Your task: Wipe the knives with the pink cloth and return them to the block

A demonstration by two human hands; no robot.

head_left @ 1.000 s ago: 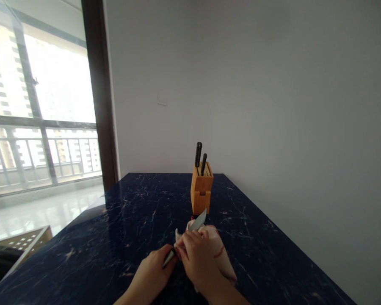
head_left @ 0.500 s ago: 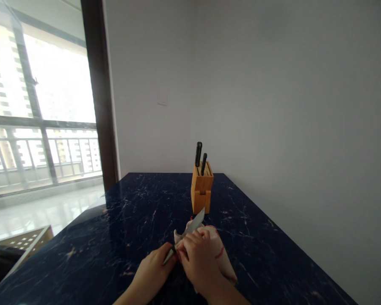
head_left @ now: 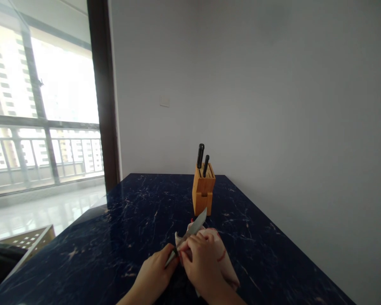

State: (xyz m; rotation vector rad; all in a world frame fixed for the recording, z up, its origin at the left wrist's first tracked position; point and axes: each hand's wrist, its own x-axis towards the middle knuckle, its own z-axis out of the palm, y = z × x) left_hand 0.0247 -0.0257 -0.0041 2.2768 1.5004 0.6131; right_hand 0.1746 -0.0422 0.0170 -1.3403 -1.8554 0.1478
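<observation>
A kitchen knife (head_left: pixel 197 222) points up and away to the right, its broad blade bare toward the tip. Round its handle, my left hand (head_left: pixel 157 266) is closed. My right hand (head_left: pixel 200 258) is closed on a white cloth (head_left: pixel 226 262) with red markings, and its fingers press against the blade near the handle. Part of the cloth rises on the blade's far side, while the rest hangs loosely under and right of my right hand. The lower blade is partly hidden by these fingers. A small red thing (head_left: pixel 192 220) shows just behind the cloth; I cannot make out what it is.
Beyond the knife tip stands a wooden knife block (head_left: pixel 203 190) with black-handled knives (head_left: pixel 200 156) in its slots. Everything rests on a dark blue marbled table (head_left: pixel 146 212), with a wall along its right side. A pale perforated frame (head_left: pixel 34 243) stands low at left.
The scene has shifted slightly to the right in view. Both hands keep the same grips, and the right fingers have moved only a little against the blade.
</observation>
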